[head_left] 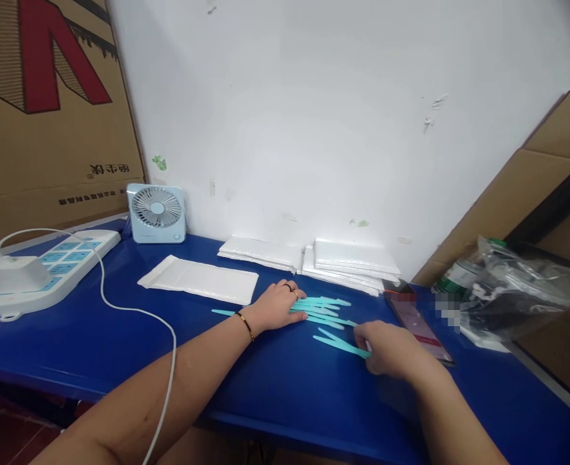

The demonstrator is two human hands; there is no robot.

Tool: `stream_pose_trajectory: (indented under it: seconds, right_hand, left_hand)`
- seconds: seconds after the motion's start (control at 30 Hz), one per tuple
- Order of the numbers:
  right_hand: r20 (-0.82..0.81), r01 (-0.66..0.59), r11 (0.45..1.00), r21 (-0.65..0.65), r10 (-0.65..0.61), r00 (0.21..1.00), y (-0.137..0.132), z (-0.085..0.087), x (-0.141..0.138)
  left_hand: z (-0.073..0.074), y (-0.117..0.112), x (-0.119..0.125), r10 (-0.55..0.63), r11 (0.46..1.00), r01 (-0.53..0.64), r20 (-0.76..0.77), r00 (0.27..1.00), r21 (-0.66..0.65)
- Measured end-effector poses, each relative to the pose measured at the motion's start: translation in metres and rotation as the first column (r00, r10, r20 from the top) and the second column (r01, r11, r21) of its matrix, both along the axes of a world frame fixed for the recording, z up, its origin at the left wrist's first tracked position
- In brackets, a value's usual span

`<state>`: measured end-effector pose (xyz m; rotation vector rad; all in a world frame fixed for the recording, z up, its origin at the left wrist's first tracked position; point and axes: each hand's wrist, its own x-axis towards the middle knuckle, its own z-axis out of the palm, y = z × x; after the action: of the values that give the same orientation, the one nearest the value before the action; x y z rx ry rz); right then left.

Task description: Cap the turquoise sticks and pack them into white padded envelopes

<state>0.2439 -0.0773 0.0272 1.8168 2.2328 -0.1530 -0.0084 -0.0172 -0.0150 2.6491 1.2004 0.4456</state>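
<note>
Several slim teal plastic sticks point(321, 311) lie in a loose bunch on the blue table. My left hand point(279, 306) rests over the near end of this bunch, its fingers curled round the sticks and its thumb along the near side. One stick's end point(221, 312) pokes out to the left beyond my wrist. To the right, my right hand point(386, 349) is closed in a pinch on a couple of separate teal sticks point(340, 344), which point left and fan apart. The exact kind of stick is too small to make out.
A white padded envelope point(200, 279) lies left of my hands; stacked envelopes point(348, 261) stand by the wall. A small fan point(158, 213), a power strip point(72, 261) and a white cable point(102, 278) are on the left. Rightward are a phone point(418, 326) and a plastic bag point(522, 290).
</note>
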Motion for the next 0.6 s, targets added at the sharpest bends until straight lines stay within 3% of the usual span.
stream_pose_trajectory:
  seconds: [0.07, 0.17, 0.27, 0.37, 0.47, 0.6]
  right_hand:
    - [0.019, -0.001, 1.000, 0.005, 0.001, 1.000, 0.001, -0.002, 0.002]
    - [-0.051, -0.117, 0.992, 0.050, 0.120, 0.992, 0.001, -0.002, -0.008]
    - [-0.239, -0.200, 0.968, 0.152, 0.232, 0.943, 0.004, -0.002, -0.016]
    - [-0.398, -0.182, 0.971, 0.156, 0.230, 0.888, 0.017, -0.007, -0.005]
    - [-0.468, -0.172, 0.978, 0.120, 0.208, 0.859, 0.036, -0.018, 0.016]
    - [-0.526, -0.272, 0.961, 0.048, 0.256, 0.811, 0.054, -0.035, 0.022]
  left_hand:
    - [0.004, -0.001, 0.000, -0.007, 1.000, 0.007, -0.007, 1.000, -0.012]
    - [0.020, -0.003, -0.010, 0.011, 1.000, -0.011, -0.012, 1.000, -0.005]
    - [0.043, -0.007, -0.036, 0.099, 0.995, -0.100, -0.053, 0.994, -0.003]
    - [0.060, -0.013, -0.066, 0.210, 0.957, -0.247, -0.224, 0.952, -0.153]
    - [0.061, -0.015, -0.080, 0.244, 0.904, -0.347, -0.363, 0.899, -0.251]
    - [0.050, -0.011, -0.073, 0.220, 0.908, -0.325, -0.358, 0.907, -0.264]
